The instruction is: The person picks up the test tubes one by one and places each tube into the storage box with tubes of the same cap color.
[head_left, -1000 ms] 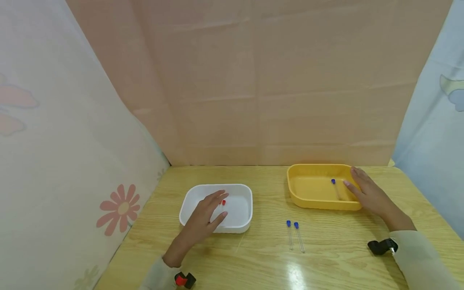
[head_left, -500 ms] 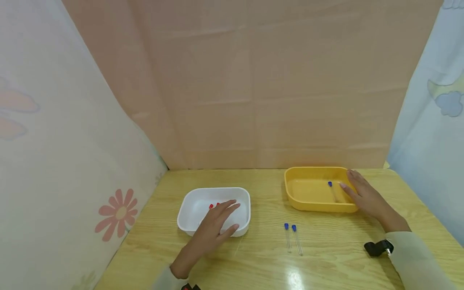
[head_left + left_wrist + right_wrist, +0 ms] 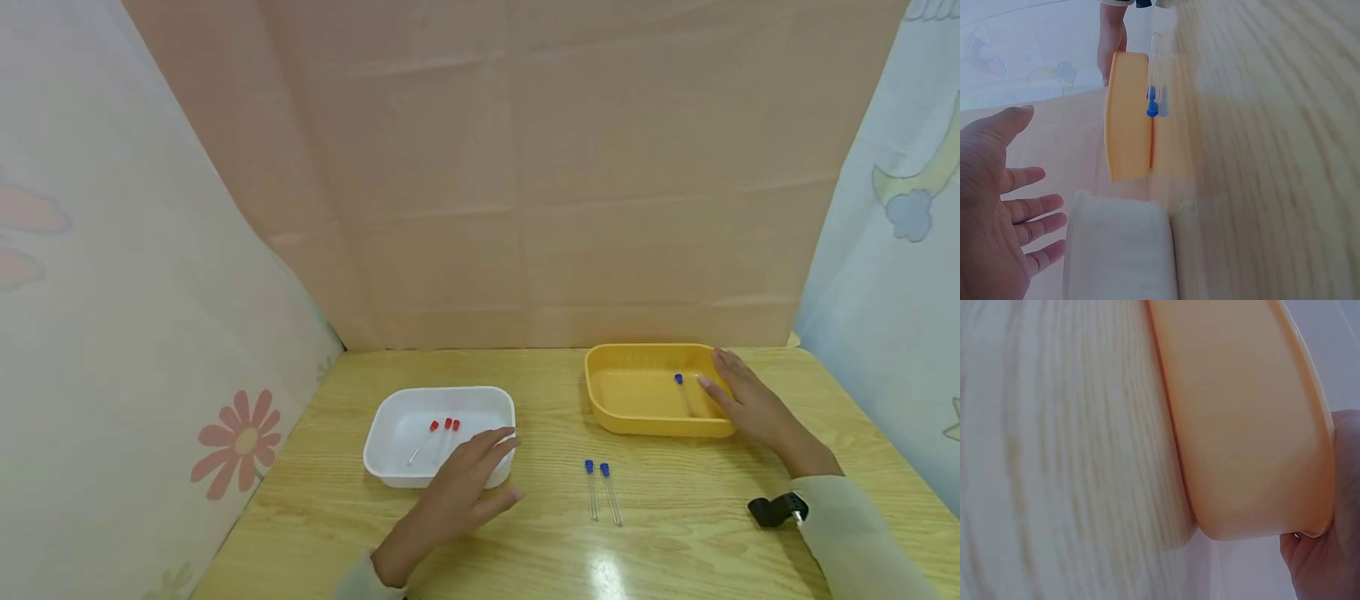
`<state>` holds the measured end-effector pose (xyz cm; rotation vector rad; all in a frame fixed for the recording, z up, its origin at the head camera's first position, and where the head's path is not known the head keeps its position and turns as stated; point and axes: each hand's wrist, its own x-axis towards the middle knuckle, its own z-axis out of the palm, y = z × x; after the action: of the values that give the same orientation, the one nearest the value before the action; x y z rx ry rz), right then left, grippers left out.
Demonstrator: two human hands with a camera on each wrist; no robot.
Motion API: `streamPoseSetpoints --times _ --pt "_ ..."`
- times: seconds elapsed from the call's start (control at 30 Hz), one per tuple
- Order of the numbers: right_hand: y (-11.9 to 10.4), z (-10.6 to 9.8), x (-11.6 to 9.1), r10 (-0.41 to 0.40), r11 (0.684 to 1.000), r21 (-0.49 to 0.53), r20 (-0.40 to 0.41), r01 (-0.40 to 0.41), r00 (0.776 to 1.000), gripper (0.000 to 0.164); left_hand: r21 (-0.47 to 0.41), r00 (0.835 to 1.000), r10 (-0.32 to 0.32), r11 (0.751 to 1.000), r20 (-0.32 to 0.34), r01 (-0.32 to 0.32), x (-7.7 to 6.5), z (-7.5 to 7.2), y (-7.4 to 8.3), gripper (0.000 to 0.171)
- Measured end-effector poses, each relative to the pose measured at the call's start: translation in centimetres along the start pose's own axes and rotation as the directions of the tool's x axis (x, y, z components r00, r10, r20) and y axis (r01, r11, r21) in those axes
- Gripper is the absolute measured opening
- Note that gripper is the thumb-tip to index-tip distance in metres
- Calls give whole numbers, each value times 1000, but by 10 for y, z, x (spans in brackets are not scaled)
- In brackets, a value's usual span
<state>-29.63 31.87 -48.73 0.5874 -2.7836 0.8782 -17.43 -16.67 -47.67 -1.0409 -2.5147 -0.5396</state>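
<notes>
Left hand [image 3: 457, 496], lower centre: fingers spread, holding nothing, by the white tray [image 3: 396, 429] with three red-capped tubes [image 3: 447, 424]. Right hand [image 3: 759, 410], right of frame, grips the yellow tray [image 3: 630, 392], probably steadying it; one blue-capped tube [image 3: 683, 393] inside, two loose tubes [image 3: 592, 492] below. Cap colour seems to decide placement.

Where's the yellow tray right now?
In the head view, the yellow tray sits right of the white tray and behind two blue-capped tubes, the right hand at its right end.

The table [image 3: 555, 417] bears a white tray [image 3: 480, 408], yellow tray [image 3: 630, 392] and two tubes [image 3: 611, 496].
</notes>
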Motion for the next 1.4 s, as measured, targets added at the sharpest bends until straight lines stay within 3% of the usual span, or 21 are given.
streamPoseSetpoints --times 0.43,0.7,1.0,1.4 --pt "-1 -4 -2 9 1000 2 14 -9 1000 71 19 997 70 997 28 -70 8 15 26 79" --pt "1 -5 -2 10 1000 2 5 -10 1000 71 -18 995 31 999 91 -29 14 20 40 84" --pt "1 -3 -2 23 1000 19 7 -23 1000 72 11 985 -20 1000 169 19 20 28 52 91" --pt "2 -3 -1 3 1000 -7 -8 -3 1000 70 -26 970 -45 998 239 53 30 44 56 94"
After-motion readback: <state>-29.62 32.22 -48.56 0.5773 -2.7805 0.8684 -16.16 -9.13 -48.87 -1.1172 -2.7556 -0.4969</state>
